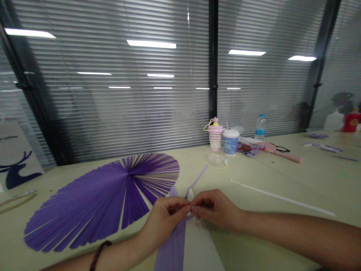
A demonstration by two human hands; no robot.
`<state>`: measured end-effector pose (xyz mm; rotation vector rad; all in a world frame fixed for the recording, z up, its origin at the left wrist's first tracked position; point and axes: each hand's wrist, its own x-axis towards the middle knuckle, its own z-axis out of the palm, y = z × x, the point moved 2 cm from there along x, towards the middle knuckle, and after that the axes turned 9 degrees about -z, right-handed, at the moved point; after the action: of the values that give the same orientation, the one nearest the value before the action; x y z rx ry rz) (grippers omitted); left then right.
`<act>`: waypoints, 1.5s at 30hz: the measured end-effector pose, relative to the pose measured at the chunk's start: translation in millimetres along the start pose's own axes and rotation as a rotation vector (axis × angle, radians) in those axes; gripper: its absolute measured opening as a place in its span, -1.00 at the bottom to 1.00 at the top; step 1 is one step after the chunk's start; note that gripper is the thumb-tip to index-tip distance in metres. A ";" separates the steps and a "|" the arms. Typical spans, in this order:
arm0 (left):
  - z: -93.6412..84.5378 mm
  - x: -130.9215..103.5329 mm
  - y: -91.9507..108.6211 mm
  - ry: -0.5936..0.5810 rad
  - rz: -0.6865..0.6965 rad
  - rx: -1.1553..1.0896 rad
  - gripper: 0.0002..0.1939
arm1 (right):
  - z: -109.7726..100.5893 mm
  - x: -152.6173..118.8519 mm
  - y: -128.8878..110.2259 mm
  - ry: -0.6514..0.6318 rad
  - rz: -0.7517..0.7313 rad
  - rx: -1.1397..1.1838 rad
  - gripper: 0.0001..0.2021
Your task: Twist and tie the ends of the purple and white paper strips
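My left hand (170, 216), with a dark bracelet at its wrist, is closed in a pinch. Its fingertips meet those of my right hand (216, 209), also pinching. Between them is a thin light purple strip (200, 175), whose free end sticks up and away over the table. The pinched part is mostly hidden by the fingers. Under the hands lie a bundle of pale purple strips (171, 250) and a white bundle (199, 244) beside it, both narrowing toward the fingers. Left of my hands, dark purple strips (93, 203) fan out in a large oval.
A white strip (282, 197) lies to the right on the table (248, 233). Farther back stand a pink-lidded cup (216, 137), a blue paper cup (230, 143) and a water bottle (260, 128). A pink-handled item (287, 154) lies near them. Blinds (126, 94) rise behind.
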<state>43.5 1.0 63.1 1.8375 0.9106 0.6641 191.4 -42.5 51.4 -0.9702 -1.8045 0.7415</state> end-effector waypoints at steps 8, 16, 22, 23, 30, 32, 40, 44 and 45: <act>-1.0 -0.5 -2.3 -0.002 -0.001 0.008 -0.79 | 1.1 0.4 -2.0 0.010 0.035 0.007 -0.81; -1.4 -1.7 -4.5 0.002 0.049 0.092 -0.75 | -0.8 -0.8 0.3 0.029 0.040 -0.056 -0.81; -0.4 -3.1 -0.5 0.017 0.079 0.133 -0.76 | -2.4 -0.8 -0.2 0.055 -0.016 -0.189 -0.85; -0.2 -2.9 -0.2 0.013 0.076 0.125 -0.76 | -2.5 -0.7 -0.8 0.057 -0.024 -0.193 -0.85; 1.6 -0.6 -0.5 -0.049 0.088 0.051 -0.78 | -3.7 0.3 -2.5 0.073 -0.042 -0.179 -0.87; 1.6 -0.7 -0.8 -0.053 0.100 0.044 -0.79 | -3.8 0.6 -1.9 0.076 -0.032 -0.178 -0.87; 2.6 0.3 -3.9 -0.079 0.050 0.022 -0.78 | -3.7 -0.1 -3.8 0.077 -0.060 -0.197 -0.89; 2.9 -0.3 -1.6 -0.063 0.044 0.011 -0.80 | -4.2 -0.3 -4.8 0.046 -0.064 -0.175 -0.89; 2.8 -0.4 -1.5 -0.057 0.044 0.014 -0.80 | -4.3 -0.2 -4.8 0.039 -0.066 -0.154 -0.89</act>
<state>44.9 -0.3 60.6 1.8838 0.8419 0.6302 194.0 -44.8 56.9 -1.0129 -1.8713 0.5463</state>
